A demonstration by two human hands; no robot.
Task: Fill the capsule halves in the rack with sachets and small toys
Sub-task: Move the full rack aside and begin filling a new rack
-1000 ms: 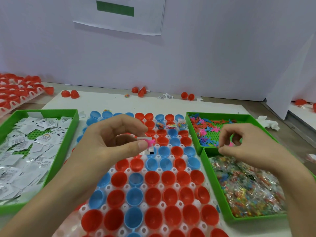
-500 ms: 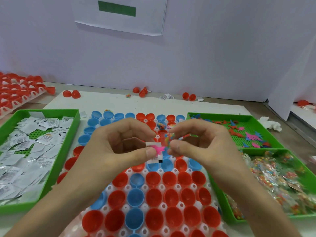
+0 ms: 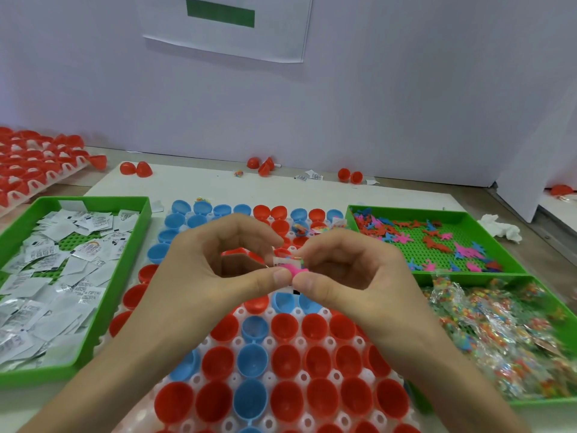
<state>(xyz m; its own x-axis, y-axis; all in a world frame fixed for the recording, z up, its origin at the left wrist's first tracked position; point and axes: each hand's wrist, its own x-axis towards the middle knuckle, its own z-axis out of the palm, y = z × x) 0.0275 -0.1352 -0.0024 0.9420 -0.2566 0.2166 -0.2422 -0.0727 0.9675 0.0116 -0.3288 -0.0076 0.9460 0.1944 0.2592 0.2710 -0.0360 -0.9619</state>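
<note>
Pinching a sachet (image 3: 285,262) and a pink toy (image 3: 298,271) together, just above the middle rows of the rack (image 3: 300,341). Clamping from both sides: left hand (image 3: 212,270) by thumb and forefinger, right hand (image 3: 352,276) likewise, fingertips almost meeting. Cannot tell the bundle's long axis under the fingers. Directly below and slightly nearer: empty halves (image 3: 284,328), equally close to either hand. Probably next: letting go over one cup. Beside the rack, sachet tray (image 3: 118,276) left, toy tray (image 3: 406,210) and bag tray (image 3: 546,401) right. Under all, a white board (image 3: 199,185); behind, a pale wall (image 3: 374,104).
</note>
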